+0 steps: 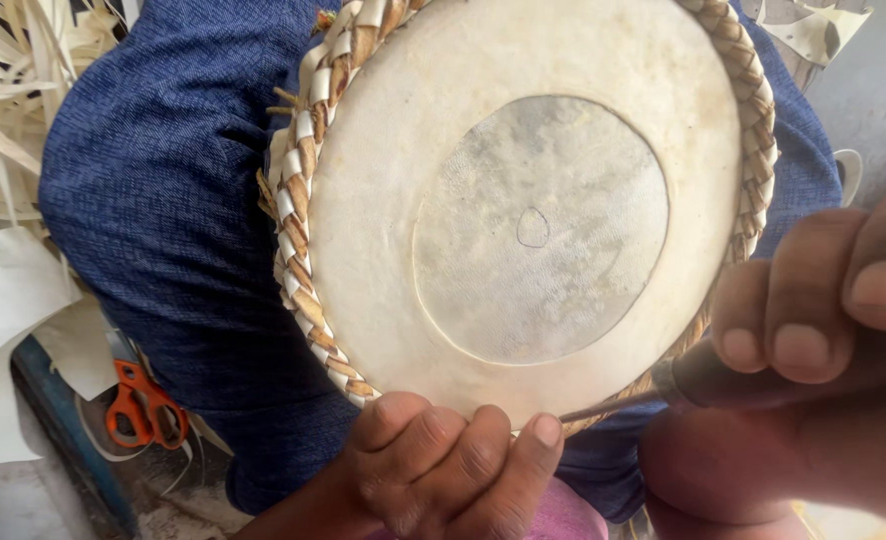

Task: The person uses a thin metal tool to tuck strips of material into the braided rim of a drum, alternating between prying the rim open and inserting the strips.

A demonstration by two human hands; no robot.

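Round hide drumhead [533, 200] with braided rim faces up on lap.

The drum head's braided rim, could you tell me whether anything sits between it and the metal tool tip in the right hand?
Nothing visible does. The metal tool in the right hand points at the braided rim near its lower edge, beside the left hand fingertips gripping the drum head.

the drum head [533, 210] rests on your lap, its braided rim [298, 190] running round its edge. your left hand [443, 470] grips the near edge, just below it. your right hand [813, 350] sits at the lower right, holding an awl [653, 392] whose tip touches the rim beside your left fingers. scissors [143, 405] lie on the floor to the left, below cut strips [13, 110].
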